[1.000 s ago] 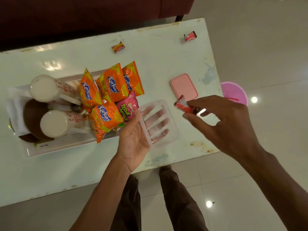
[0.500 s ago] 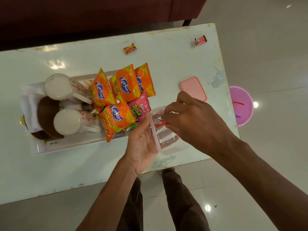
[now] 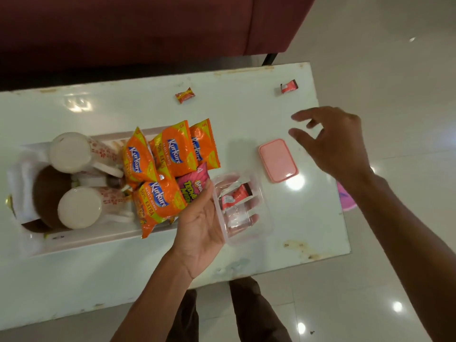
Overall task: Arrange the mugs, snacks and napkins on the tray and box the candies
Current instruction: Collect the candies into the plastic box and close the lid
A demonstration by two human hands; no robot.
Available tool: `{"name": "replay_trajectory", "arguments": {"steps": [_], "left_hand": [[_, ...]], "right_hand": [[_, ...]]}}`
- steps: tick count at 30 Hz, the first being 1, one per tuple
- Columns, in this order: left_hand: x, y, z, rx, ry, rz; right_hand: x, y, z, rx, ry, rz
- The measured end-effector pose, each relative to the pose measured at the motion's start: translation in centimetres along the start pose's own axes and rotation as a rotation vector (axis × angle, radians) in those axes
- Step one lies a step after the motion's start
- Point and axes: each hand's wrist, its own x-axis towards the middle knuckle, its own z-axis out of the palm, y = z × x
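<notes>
My left hand (image 3: pixel 201 225) cradles a clear plastic box (image 3: pixel 261 227) from beneath, its fingers showing through the bottom. Inside the box lies a red candy (image 3: pixel 235 196). Over the table's right part my right hand (image 3: pixel 332 141) hovers with fingers apart and nothing in it, just right of the box's pink lid (image 3: pixel 277 160). Two candies remain loose on the table: a red-and-yellow one (image 3: pixel 185 95) at the back middle and a red one (image 3: pixel 288 86) at the back right. The white tray (image 3: pixel 98 239) on the left carries two white mugs (image 3: pixel 71 153) (image 3: pixel 80 207), white napkins (image 3: pixel 22 174) and several orange snack packets (image 3: pixel 172 149).
A pink snack packet (image 3: pixel 193 187) lies on the tray beside my left thumb. A brown round object (image 3: pixel 48 193) sits among the mugs. The white table (image 3: pixel 246 114) ends just right of my right hand, with a pink bucket (image 3: pixel 346 199) on the floor there. A dark red sofa (image 3: pixel 148 25) stands behind the table.
My right hand carried a red candy to the clear box, left it inside and has drawn away up and to the right, empty. My left hand has kept hold of the box.
</notes>
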Motion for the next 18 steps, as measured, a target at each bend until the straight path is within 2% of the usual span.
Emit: {"name": "replay_trajectory", "arguments": {"steps": [3,8,14,18], "left_hand": [[0.7,-0.1,1.0,-0.017,0.018,0.021],[2.1,-0.8,1.6,-0.049,0.023,0.059],[4.3,-2.0,0.9,-0.075,0.012,0.078],[4.7,-2.7,0.4,-0.107,-0.01,0.091]], "right_hand": [[5.1,4.6,2.3,-0.043,-0.053,0.076],[11.5,9.1,5.7,-0.075,-0.148,0.052],[15.6,11.5,8.8,-0.123,-0.127,0.069],[17.0,12.3,9.7,-0.147,-0.103,0.004]]}}
